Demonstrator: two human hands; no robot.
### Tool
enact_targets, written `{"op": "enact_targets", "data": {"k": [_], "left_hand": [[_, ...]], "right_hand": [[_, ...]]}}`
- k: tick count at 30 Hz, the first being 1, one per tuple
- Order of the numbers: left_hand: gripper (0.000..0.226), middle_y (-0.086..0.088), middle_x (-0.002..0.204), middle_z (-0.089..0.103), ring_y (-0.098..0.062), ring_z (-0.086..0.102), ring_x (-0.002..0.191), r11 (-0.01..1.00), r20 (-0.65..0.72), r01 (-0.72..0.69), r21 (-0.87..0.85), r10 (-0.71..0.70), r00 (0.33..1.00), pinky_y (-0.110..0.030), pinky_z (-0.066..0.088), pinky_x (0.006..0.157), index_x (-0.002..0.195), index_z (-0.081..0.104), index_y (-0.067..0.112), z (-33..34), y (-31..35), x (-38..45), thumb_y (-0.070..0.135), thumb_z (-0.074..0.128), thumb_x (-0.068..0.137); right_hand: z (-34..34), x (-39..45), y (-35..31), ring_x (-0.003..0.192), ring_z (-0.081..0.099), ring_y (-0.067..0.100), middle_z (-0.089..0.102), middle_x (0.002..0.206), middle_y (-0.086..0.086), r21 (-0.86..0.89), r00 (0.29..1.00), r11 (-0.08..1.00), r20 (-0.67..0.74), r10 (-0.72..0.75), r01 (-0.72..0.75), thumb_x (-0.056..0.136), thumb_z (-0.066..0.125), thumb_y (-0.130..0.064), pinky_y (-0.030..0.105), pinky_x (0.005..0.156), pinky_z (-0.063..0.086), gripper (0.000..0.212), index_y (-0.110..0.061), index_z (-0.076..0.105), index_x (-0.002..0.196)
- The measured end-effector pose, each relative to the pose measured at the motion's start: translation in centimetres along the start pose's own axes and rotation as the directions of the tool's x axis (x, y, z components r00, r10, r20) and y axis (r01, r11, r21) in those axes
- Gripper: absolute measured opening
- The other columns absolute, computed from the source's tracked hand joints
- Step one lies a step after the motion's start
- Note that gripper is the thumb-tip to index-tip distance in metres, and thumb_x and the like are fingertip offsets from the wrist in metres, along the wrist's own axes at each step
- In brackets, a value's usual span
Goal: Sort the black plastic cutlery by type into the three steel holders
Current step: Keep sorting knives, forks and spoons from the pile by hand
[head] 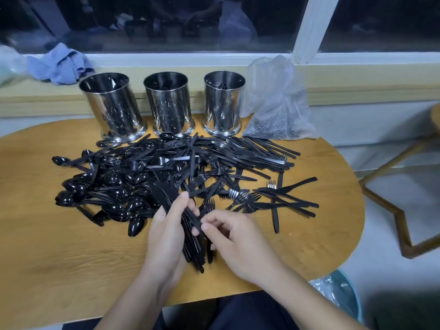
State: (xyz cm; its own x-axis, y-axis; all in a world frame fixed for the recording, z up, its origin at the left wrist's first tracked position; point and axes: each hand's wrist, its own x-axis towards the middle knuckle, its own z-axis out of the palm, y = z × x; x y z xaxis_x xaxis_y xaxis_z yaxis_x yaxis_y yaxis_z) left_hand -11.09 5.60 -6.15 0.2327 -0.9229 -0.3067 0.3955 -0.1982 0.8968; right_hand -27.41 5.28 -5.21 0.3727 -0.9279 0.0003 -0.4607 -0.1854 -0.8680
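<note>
A big heap of black plastic cutlery covers the middle of the wooden table: spoons on the left, forks in the centre, knives toward the right. Three steel holders stand in a row at the back: left, middle, right. My left hand is shut on a bundle of black knives, blades pointing away from me. My right hand is beside the bundle, its fingertips pinching one piece at the bundle's edge.
A clear plastic bag with more dark cutlery leans against the window ledge at the back right. A blue cloth lies on the ledge at the left. A wooden chair frame stands right of the table, a lined bin below it.
</note>
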Motion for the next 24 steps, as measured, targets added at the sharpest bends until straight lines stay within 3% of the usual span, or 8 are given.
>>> {"op": "enact_targets", "data": {"k": [2,5,8,10,13,17,20,24], "left_hand": [[0.029,-0.005,0.091,0.061,-0.019,0.050,0.067,0.999,-0.009,0.011,-0.052,-0.011,1.000,-0.035,0.049,0.065,0.105,0.061,0.013,0.4,0.0,0.0,0.041,0.069,0.108],[0.024,-0.002,0.083,0.048,-0.018,0.045,0.069,0.988,0.025,0.035,-0.149,-0.031,0.999,-0.037,0.041,0.072,0.099,0.050,0.017,1.4,0.0,0.0,0.031,0.067,0.109],[0.022,0.000,0.080,0.043,-0.016,0.042,0.067,0.974,0.025,0.080,-0.210,-0.076,0.997,-0.034,0.042,0.070,0.094,0.050,0.019,2.5,0.0,0.0,0.023,0.065,0.109],[0.021,0.000,0.080,0.047,-0.016,0.046,0.067,0.962,0.042,0.112,-0.249,-0.105,0.994,-0.031,0.045,0.066,0.097,0.050,0.018,3.1,0.0,0.0,0.023,0.066,0.109],[0.020,-0.002,0.084,0.056,-0.016,0.052,0.068,0.960,0.070,0.136,-0.246,-0.122,0.990,-0.029,0.050,0.062,0.108,0.050,0.017,3.6,-0.5,-0.1,0.026,0.068,0.109],[0.022,0.001,0.083,0.054,-0.014,0.047,0.065,0.962,0.089,0.160,-0.220,-0.143,0.986,-0.027,0.048,0.057,0.113,0.052,0.018,4.3,-1.5,-0.5,0.028,0.071,0.108],[0.022,0.002,0.082,0.052,-0.014,0.045,0.064,0.971,0.089,0.158,-0.180,-0.144,0.986,-0.028,0.046,0.058,0.111,0.054,0.017,4.6,-2.2,-0.7,0.030,0.072,0.108],[0.024,0.001,0.082,0.051,-0.014,0.045,0.066,0.975,0.072,0.151,-0.163,-0.141,0.987,-0.030,0.046,0.060,0.117,0.055,0.015,4.5,-2.7,-0.4,0.028,0.073,0.107]], "right_hand": [[-0.5,-0.6,0.7,0.087,0.071,0.017,0.076,0.095,-0.009,0.003,0.999,1.000,-0.039,0.001,-0.001,0.108,0.062,-0.033,0.046,0.078,0.059,0.016,-0.033,0.077,0.102],[-2.4,-1.3,1.9,0.089,0.070,0.012,0.075,0.095,-0.015,-0.011,0.984,0.999,-0.178,0.031,-0.034,0.105,0.070,-0.029,0.038,0.078,0.059,0.010,-0.032,0.079,0.102],[-5.3,-1.9,5.1,0.094,0.067,0.003,0.071,0.099,-0.022,-0.262,0.923,0.959,-0.386,-0.005,-0.104,0.099,0.078,-0.027,0.029,0.084,0.058,0.015,-0.032,0.078,0.113],[-7.4,-2.3,7.6,0.099,0.064,0.010,0.068,0.106,-0.015,-0.446,0.879,0.878,-0.472,-0.064,-0.176,0.094,0.082,-0.021,0.040,0.089,0.057,0.028,-0.027,0.077,0.120],[-10.5,-2.6,10.3,0.111,0.061,0.029,0.066,0.123,-0.002,-0.640,0.873,0.715,-0.480,-0.088,-0.280,0.091,0.084,-0.025,0.048,0.091,0.050,0.044,-0.022,0.071,0.134],[-12.3,-2.3,12.0,0.123,0.059,0.028,0.067,0.136,-0.002,-0.711,0.905,0.635,-0.422,-0.040,-0.303,0.102,0.070,-0.041,0.047,0.100,0.042,0.045,-0.024,0.066,0.144],[-12.6,-2.3,12.7,0.116,0.062,0.027,0.070,0.126,-0.005,-0.730,0.903,0.619,-0.423,-0.076,-0.289,0.107,0.064,-0.041,0.044,0.099,0.041,0.034,-0.025,0.072,0.136],[-12.4,-2.4,13.3,0.100,0.061,0.026,0.066,0.107,-0.004,-0.737,0.898,0.628,-0.418,-0.136,-0.248,0.102,0.073,-0.026,0.044,0.093,0.044,0.017,-0.022,0.079,0.118]]}}
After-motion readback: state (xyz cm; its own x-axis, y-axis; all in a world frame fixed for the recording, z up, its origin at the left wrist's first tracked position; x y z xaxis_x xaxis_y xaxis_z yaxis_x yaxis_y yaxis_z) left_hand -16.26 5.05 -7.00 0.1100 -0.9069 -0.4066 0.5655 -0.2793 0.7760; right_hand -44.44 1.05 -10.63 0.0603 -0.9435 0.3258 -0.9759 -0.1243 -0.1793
